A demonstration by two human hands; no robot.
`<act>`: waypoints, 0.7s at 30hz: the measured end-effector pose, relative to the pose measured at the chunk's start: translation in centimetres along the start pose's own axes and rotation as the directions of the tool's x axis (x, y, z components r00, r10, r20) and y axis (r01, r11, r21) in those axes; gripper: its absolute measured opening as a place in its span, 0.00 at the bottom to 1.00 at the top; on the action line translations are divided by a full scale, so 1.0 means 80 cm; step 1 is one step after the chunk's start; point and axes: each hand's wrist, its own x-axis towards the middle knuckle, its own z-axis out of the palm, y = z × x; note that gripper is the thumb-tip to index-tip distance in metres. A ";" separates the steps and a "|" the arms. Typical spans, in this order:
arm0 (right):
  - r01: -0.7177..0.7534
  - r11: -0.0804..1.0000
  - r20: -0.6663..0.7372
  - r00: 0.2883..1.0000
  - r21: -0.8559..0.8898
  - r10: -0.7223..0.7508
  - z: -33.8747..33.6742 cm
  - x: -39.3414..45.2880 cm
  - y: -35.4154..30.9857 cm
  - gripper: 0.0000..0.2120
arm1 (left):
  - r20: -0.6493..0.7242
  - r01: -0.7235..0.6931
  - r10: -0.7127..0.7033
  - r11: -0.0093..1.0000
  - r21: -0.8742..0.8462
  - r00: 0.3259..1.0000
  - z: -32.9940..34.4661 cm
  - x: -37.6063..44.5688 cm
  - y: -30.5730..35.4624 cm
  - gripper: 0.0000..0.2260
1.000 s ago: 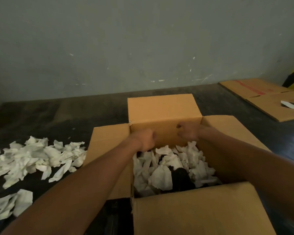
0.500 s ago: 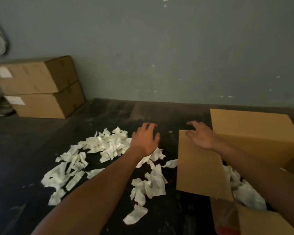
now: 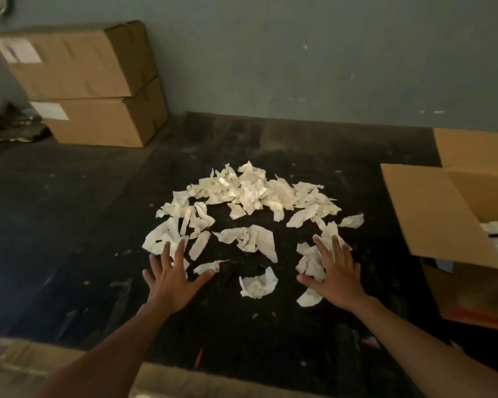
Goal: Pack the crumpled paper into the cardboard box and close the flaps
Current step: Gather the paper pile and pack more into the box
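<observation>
On the floor, paper (image 3: 250, 196): loose heap left of the box (image 3: 454, 214); likely light, soft, best scooped from its edges.
Left hand (image 3: 171, 278): fingers spread, holding nothing.
Right hand (image 3: 338, 275): spread, resting on scraps.

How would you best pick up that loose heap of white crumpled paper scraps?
Scoop the heap of white crumpled paper scraps from both outer edges, left hand and right hand sweeping inward; the pieces lie flat and scattered, so a one-handed grip would probably take few.
</observation>
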 end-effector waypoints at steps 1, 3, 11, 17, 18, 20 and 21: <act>-0.052 0.999 -0.012 0.999 -0.002 0.052 0.014 -0.005 0.006 0.48 | 0.024 0.034 -0.034 0.999 0.001 0.999 0.008 -0.005 -0.019 0.52; -0.161 0.987 -0.068 0.984 0.029 0.163 0.036 -0.010 0.016 0.45 | 0.062 0.085 -0.084 0.996 -0.017 0.995 0.023 -0.008 -0.048 0.56; -0.287 0.957 -0.134 0.947 0.043 0.290 0.084 0.041 -0.018 0.36 | 0.162 -0.040 0.030 0.997 0.059 0.986 0.056 0.035 -0.020 0.60; -0.160 0.987 -0.130 0.978 0.023 0.161 0.105 0.109 -0.086 0.32 | 0.204 -0.155 0.131 0.983 0.104 0.970 0.080 0.088 0.047 0.59; -0.133 0.990 -0.123 0.983 0.047 0.137 0.106 0.119 -0.096 0.31 | 0.205 -0.163 0.141 0.982 0.093 0.968 0.082 0.095 0.058 0.58; -0.061 0.991 -0.157 0.984 0.121 0.079 0.102 0.135 -0.109 0.28 | 0.181 -0.191 0.177 0.980 0.064 0.967 0.078 0.105 0.073 0.54; -0.005 0.987 -0.215 0.976 0.159 0.039 0.096 0.140 -0.113 0.27 | 0.139 -0.208 0.200 0.977 0.046 0.970 0.071 0.110 0.076 0.50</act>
